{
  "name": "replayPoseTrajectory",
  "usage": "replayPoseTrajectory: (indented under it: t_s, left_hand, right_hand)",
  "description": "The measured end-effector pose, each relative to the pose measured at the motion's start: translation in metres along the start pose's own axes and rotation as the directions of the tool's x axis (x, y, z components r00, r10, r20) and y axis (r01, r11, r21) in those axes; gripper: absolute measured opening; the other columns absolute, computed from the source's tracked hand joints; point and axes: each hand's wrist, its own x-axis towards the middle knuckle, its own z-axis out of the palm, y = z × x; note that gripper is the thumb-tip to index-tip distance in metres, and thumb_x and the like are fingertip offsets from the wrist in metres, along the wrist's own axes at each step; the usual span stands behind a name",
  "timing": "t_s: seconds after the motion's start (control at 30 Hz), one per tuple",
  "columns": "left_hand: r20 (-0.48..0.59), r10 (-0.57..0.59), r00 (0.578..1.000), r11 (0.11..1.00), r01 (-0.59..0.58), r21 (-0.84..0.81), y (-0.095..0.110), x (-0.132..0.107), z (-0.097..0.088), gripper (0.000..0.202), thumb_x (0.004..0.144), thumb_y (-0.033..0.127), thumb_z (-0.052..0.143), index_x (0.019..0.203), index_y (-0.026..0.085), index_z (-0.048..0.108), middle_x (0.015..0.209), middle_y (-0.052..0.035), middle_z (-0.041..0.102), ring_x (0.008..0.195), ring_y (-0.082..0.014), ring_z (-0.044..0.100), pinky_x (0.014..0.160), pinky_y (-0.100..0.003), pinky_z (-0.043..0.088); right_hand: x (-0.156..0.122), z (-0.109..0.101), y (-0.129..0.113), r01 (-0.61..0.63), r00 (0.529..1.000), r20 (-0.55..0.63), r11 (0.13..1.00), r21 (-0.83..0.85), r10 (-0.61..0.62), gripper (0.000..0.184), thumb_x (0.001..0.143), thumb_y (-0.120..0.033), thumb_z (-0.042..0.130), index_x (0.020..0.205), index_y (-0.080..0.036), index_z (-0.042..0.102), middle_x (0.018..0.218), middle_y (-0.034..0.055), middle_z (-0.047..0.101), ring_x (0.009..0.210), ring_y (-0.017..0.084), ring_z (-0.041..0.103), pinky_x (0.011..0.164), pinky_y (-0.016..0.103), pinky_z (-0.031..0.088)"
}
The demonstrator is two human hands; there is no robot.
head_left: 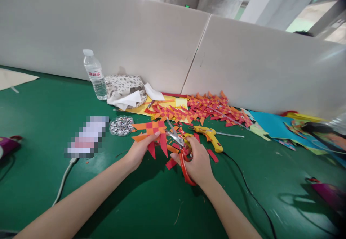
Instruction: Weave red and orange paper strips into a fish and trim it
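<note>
Between the thumb and fingers of my left hand (140,149) is a woven paper fish (156,126) in red and orange, its pointed strips sticking out to the left and downward. My right hand (198,159) grips red-handled scissors (186,170) whose blades are spread apart, close to the right edge of the fish. Red and orange paper scraps (172,163) lie on the table under and around both hands. Just beyond my right hand rests a yellow glue gun (213,136) with a clear glue stick in its back end.
A dish of googly eyes (121,125) and a pixelated phone (88,136) with a cable lie left. Behind are a water bottle (95,74), a patterned cloth pouch (125,88) and a pile of woven fish (216,106). Coloured paper sheets (275,123) lie right. A pale partition (151,41) borders the green table.
</note>
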Motion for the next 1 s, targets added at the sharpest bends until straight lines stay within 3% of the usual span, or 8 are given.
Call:
replayPoseTrajectory:
  t_s: [0.1, 0.2, 0.3, 0.43, 0.5, 0.6, 0.77, 1.0]
  left_hand:
    - [0.109, 0.068, 0.992, 0.965, -0.093, 0.247, -0.001, -0.002, 0.0, 0.02, 0.071, 0.037, 0.066, 0.077, 0.02, 0.073, 0.079, -0.0047, 0.072, 0.075, -0.0222, 0.065, 0.072, -0.032, 0.051]
    - [0.285, 0.096, 0.954, 0.887, -0.212, 0.41, -0.003, -0.006, -0.001, 0.018, 0.076, 0.034, 0.06, 0.076, 0.021, 0.072, 0.078, -0.0036, 0.07, 0.075, -0.0204, 0.062, 0.069, -0.028, 0.048]
    - [0.432, 0.093, 0.897, 0.801, -0.326, 0.503, -0.005, -0.008, -0.001, 0.021, 0.079, 0.031, 0.056, 0.068, 0.018, 0.068, 0.07, -0.002, 0.065, 0.066, -0.0152, 0.056, 0.063, -0.023, 0.043]
    - [0.541, 0.04, 0.84, 0.754, -0.381, 0.535, -0.011, -0.006, -0.002, 0.024, 0.08, 0.03, 0.054, 0.063, 0.015, 0.06, 0.06, 0.0023, 0.052, 0.057, -0.0103, 0.045, 0.055, -0.021, 0.036]
    - [0.54, 0.027, 0.842, 0.73, -0.386, 0.565, -0.013, -0.005, -0.002, 0.028, 0.08, 0.032, 0.055, 0.058, 0.015, 0.055, 0.055, 0.0044, 0.045, 0.054, -0.0085, 0.04, 0.053, -0.021, 0.032]
    - [0.431, 0.066, 0.9, 0.694, -0.352, 0.628, -0.013, -0.004, -0.001, 0.037, 0.08, 0.039, 0.056, 0.052, 0.014, 0.05, 0.051, 0.0056, 0.038, 0.05, -0.0071, 0.035, 0.049, -0.02, 0.028]
    - [0.25, 0.152, 0.956, 0.728, -0.279, 0.626, -0.008, -0.001, -0.002, 0.031, 0.074, 0.044, 0.062, 0.064, 0.014, 0.058, 0.059, 0.0031, 0.052, 0.053, -0.0076, 0.042, 0.049, -0.019, 0.032]
    - [0.296, 0.065, 0.953, 0.755, -0.241, 0.609, -0.011, -0.001, -0.002, 0.032, 0.072, 0.044, 0.063, 0.063, 0.013, 0.065, 0.058, 0.0013, 0.055, 0.052, -0.0079, 0.043, 0.048, -0.019, 0.032]
  right_hand:
    - [-0.001, 0.0, 0.001, -0.143, 0.99, 0.01, 0.964, 0.226, 0.144, 0.029, 0.075, -0.047, 0.056, 0.079, -0.02, 0.049, 0.066, -0.0002, 0.053, 0.057, 0.015, 0.049, 0.054, 0.026, 0.038]
    - [0.0, 0.002, 0.004, -0.233, 0.965, -0.003, 0.86, 0.455, 0.262, 0.024, 0.075, -0.041, 0.06, 0.077, -0.021, 0.048, 0.066, -0.002, 0.053, 0.055, 0.012, 0.048, 0.052, 0.024, 0.039]
    - [0.002, 0.004, 0.006, -0.221, 0.965, 0.027, 0.751, 0.623, 0.262, 0.026, 0.069, -0.036, 0.068, 0.079, -0.021, 0.049, 0.077, 0.0, 0.058, 0.06, 0.012, 0.051, 0.057, 0.025, 0.043]
    - [0.004, 0.003, 0.002, -0.254, 0.967, 0.178, 0.65, 0.717, 0.182, 0.028, 0.064, -0.03, 0.073, 0.077, -0.021, 0.051, 0.074, -0.0006, 0.059, 0.056, 0.011, 0.05, 0.055, 0.025, 0.043]
    - [0.003, 0.002, -0.001, -0.283, 0.959, 0.218, 0.613, 0.737, 0.18, 0.027, 0.063, -0.028, 0.075, 0.074, -0.021, 0.051, 0.069, -0.0019, 0.057, 0.054, 0.011, 0.049, 0.052, 0.024, 0.042]
    - [0.003, 0.0, -0.003, -0.321, 0.947, 0.24, 0.563, 0.762, 0.214, 0.028, 0.061, -0.027, 0.076, 0.072, -0.021, 0.052, 0.067, -0.0023, 0.057, 0.054, 0.011, 0.049, 0.051, 0.025, 0.042]
    - [0.005, 0.001, -0.002, -0.332, 0.942, 0.239, 0.544, 0.771, 0.236, 0.03, 0.057, -0.029, 0.077, 0.071, -0.021, 0.051, 0.069, -0.0015, 0.059, 0.061, 0.014, 0.054, 0.057, 0.027, 0.044]
    - [0.003, 0.006, -0.002, -0.349, 0.935, 0.255, 0.526, 0.775, 0.246, 0.031, 0.056, -0.024, 0.078, 0.071, -0.021, 0.051, 0.065, -0.0037, 0.057, 0.058, 0.013, 0.052, 0.059, 0.027, 0.044]
